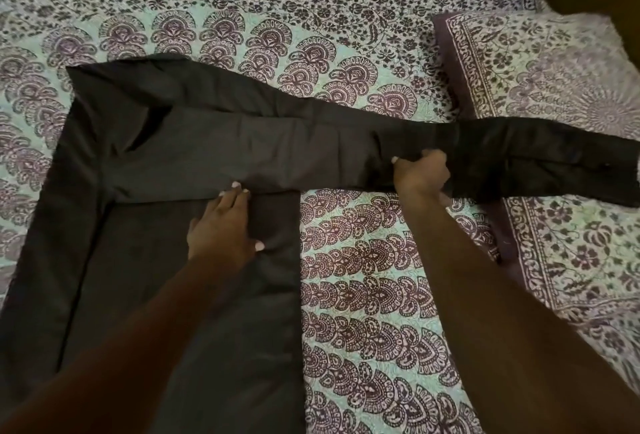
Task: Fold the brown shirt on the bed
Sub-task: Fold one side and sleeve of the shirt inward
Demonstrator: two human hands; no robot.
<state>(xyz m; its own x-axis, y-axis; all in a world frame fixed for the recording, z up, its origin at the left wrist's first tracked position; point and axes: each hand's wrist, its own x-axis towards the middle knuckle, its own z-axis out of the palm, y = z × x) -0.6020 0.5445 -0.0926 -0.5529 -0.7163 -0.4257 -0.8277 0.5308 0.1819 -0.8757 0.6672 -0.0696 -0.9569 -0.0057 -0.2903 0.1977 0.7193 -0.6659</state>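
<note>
Brown, matte woven cloth fills the left of the view: the shirt (pixel 194 143) lies on the bed (pixel 363 278), partly folded.

The left hand (pixel 223 226) rests flat on the shirt, fingers spread wide and palm down, pinning the spot where the sleeve (pixel 398 153) meets the body panel. It holds nothing; it only presses. The right hand (pixel 420 174) is closed around the sleeve about midway along its length, fingers curled over the upper edge and thumb beneath, bunching the cloth a little.

From that grip the sleeve runs straight out to the right of the shirt body, its cuff end lying across a pillow (pixel 554 94). The other side of the shirt appears already turned in, showing as a long straight band down the left edge of the body. The body's right edge is crisp and straight.

Judging by this, the fold is roughly at its middle: one side seems done, and this sleeve is yet to be brought back over the body, with the lengthwise folds to follow.

The cloth looks thin and smooth, with soft creases and a slight sheen near the cuff. Under the shirt, the bed cover is pale green cotton printed with purple paisley fans; the pillow matches it with a dark purple border.
</note>
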